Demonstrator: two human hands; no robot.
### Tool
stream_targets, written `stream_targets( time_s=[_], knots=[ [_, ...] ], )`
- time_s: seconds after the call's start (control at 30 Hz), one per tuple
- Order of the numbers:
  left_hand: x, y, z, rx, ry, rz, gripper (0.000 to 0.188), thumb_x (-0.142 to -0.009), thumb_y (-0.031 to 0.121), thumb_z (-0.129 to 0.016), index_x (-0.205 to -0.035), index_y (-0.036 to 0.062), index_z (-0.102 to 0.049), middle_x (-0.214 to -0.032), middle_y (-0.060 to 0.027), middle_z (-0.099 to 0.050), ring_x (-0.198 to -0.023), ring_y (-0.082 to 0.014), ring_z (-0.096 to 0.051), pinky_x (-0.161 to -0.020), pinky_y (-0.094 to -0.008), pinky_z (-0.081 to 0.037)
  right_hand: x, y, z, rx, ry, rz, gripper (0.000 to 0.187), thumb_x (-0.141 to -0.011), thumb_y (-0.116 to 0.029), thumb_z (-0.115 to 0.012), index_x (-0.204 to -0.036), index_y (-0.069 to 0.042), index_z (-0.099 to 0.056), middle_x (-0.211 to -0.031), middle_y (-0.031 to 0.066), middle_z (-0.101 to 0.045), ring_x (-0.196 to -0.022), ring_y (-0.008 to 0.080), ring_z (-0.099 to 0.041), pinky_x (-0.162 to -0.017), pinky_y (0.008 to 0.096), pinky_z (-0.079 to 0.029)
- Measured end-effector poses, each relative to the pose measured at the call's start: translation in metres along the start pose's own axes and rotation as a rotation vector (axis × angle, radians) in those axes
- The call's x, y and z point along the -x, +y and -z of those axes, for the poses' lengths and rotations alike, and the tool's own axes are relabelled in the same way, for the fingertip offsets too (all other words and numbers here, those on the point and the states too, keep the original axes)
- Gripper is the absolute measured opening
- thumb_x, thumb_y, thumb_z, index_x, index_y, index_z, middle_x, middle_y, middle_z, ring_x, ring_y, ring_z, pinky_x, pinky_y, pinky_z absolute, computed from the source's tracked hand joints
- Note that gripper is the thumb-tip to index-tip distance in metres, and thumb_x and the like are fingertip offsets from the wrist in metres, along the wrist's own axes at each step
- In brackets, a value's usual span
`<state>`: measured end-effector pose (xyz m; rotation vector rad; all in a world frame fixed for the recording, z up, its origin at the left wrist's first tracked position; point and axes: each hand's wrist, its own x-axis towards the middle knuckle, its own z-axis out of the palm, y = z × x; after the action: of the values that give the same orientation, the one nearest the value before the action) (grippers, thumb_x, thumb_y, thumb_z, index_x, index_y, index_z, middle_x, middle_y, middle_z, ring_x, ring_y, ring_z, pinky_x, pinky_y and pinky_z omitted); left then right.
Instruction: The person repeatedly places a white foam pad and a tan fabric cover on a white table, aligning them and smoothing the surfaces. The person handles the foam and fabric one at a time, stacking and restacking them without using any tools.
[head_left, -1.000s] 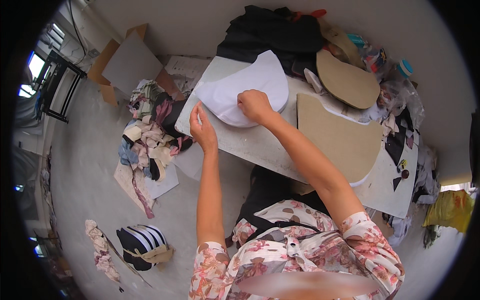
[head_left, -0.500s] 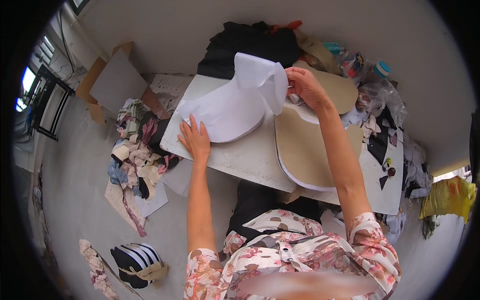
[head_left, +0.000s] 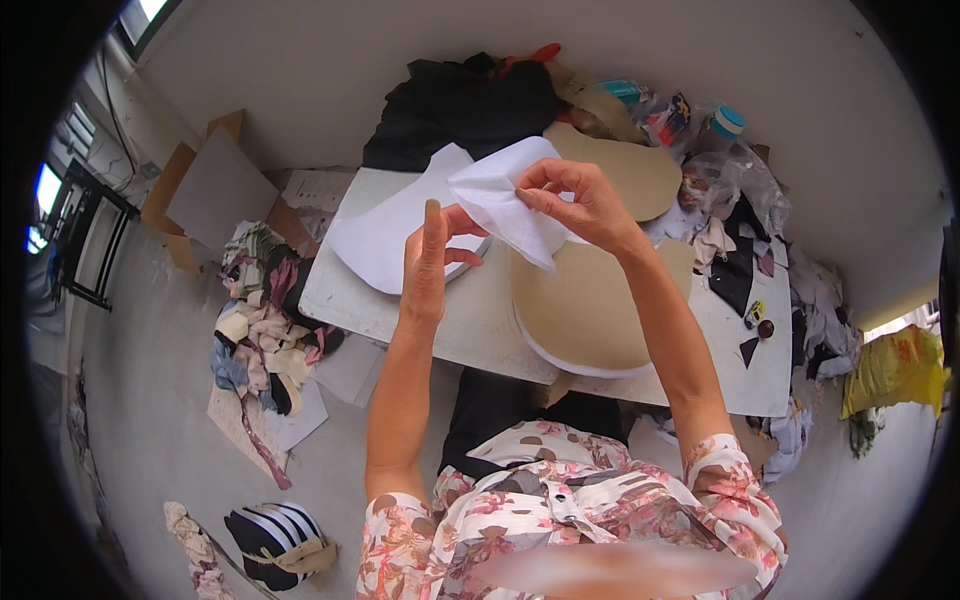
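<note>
- White thin cloth (head_left: 508,215), creased and raised, is pinched between thumb and fingertips of my right hand (head_left: 578,200); its loose lower corner droops to a point.
- My left hand (head_left: 428,262) is spread wide, thumb upright, its fingers reaching to the cloth's left side; I cannot tell whether they touch it.
- Just beyond that hand, a white curved piece (head_left: 385,225) lies flat, partly hidden by hand and cloth.
- Below my hands, bare white tabletop (head_left: 440,335) runs to the front edge, giving me open room there and toward the left corner.
- To the right, a tan panel (head_left: 590,315) reaches the front edge, with a second tan panel (head_left: 635,180) behind it.
- Black fabric (head_left: 455,120) closes off the far edge; fabric scraps (head_left: 270,345) heap beyond the left edge.
</note>
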<state>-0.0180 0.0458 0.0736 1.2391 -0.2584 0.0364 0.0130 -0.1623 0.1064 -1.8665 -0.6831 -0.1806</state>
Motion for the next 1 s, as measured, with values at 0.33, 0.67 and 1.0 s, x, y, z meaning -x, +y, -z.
stream_targets(
  time_s=[0.33,0.67,1.0],
  knots=[
    [-0.012,-0.01,0.051,-0.05,0.275,-0.118,0.028,-0.081,0.023,-0.077,-0.071,0.0061,-0.057,-0.066,0.0,-0.058,-0.052,-0.007,-0.048,-0.049,-0.0199,-0.038,-0.033,0.014,-0.06,-0.065,-0.07,-0.1,0.016,-0.084,-0.014,-0.062,-0.089,0.001,-0.067,-0.08,0.0054,-0.066,-0.072,0.0111,-0.059,-0.066,0.0254,-0.048],
    [-0.015,-0.044,0.134,-0.54,0.499,-0.16,0.027,-0.08,0.014,-0.075,-0.065,0.0039,-0.054,-0.063,0.0016,-0.057,-0.054,-0.0064,-0.048,-0.052,-0.0207,-0.039,-0.046,0.043,-0.048,-0.548,0.102,-0.322,0.016,-0.085,-0.017,-0.062,-0.09,-0.001,-0.062,-0.08,0.0055,-0.064,-0.072,0.012,-0.063,-0.067,0.0269,-0.055],
    [0.005,-0.091,0.207,-1.184,0.755,-0.05,0.02,-0.067,0.01,-0.067,-0.085,0.0084,-0.059,-0.074,-0.0068,-0.063,-0.069,-0.0261,-0.063,-0.067,-0.037,-0.05,-0.006,0.067,0.055,-0.952,0.334,-0.046,0.027,-0.091,-0.025,-0.049,-0.105,-0.004,-0.058,-0.096,0.0018,-0.065,-0.091,0.0119,-0.061,-0.085,0.0295,-0.049]
  ],
)
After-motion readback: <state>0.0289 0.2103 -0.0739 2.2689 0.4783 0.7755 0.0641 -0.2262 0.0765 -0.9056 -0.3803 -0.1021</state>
